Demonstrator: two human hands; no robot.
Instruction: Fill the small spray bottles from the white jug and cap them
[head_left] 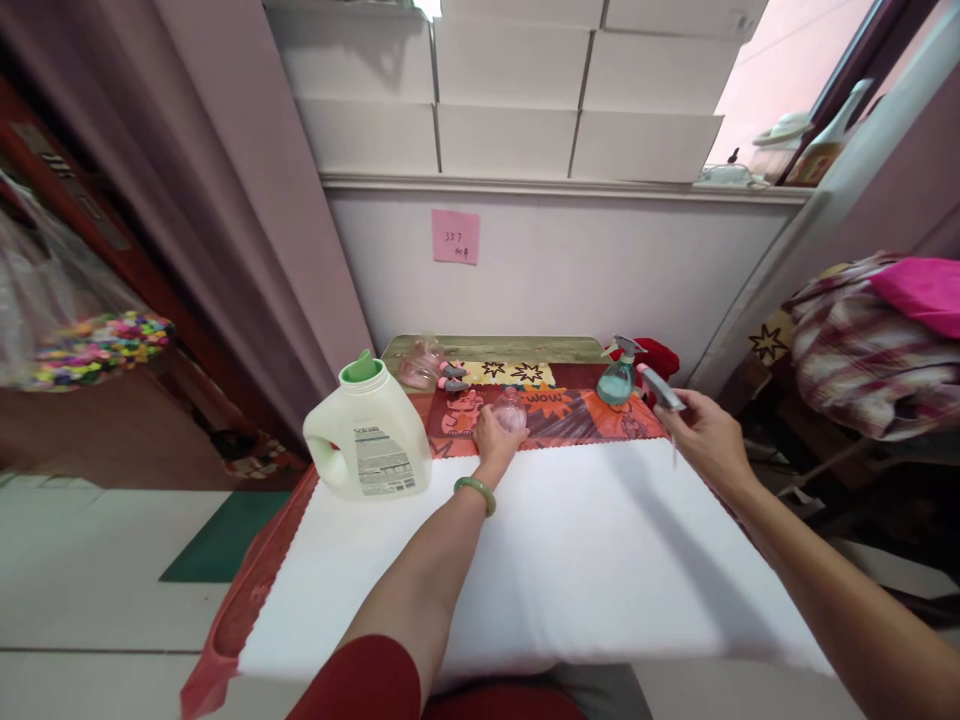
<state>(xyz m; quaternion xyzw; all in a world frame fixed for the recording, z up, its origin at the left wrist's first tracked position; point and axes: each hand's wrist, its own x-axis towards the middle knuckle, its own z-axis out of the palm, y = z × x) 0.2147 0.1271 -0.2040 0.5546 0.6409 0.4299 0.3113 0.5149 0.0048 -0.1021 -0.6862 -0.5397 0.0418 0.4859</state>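
My left hand [496,440], with a green bangle at its wrist, is closed around a clear pink bottle [510,408] standing without a top near the table's far side. Raised above the table's right side, my right hand [699,432] grips a grey and pink spray nozzle [660,386]. A teal spray bottle [616,382] with its own nozzle stands just left of that hand. Further left lie another pink bottle [420,366] and a second grey and pink nozzle [452,376]. A large cream jug [375,435] with a green spout stands at the left.
White cloth [570,560] covers the near part of the table, over a red patterned cloth [577,415]. A red item [661,354] sits behind the teal bottle. Clothes [862,340] are piled at the right. A pink note [455,237] is stuck on the wall.
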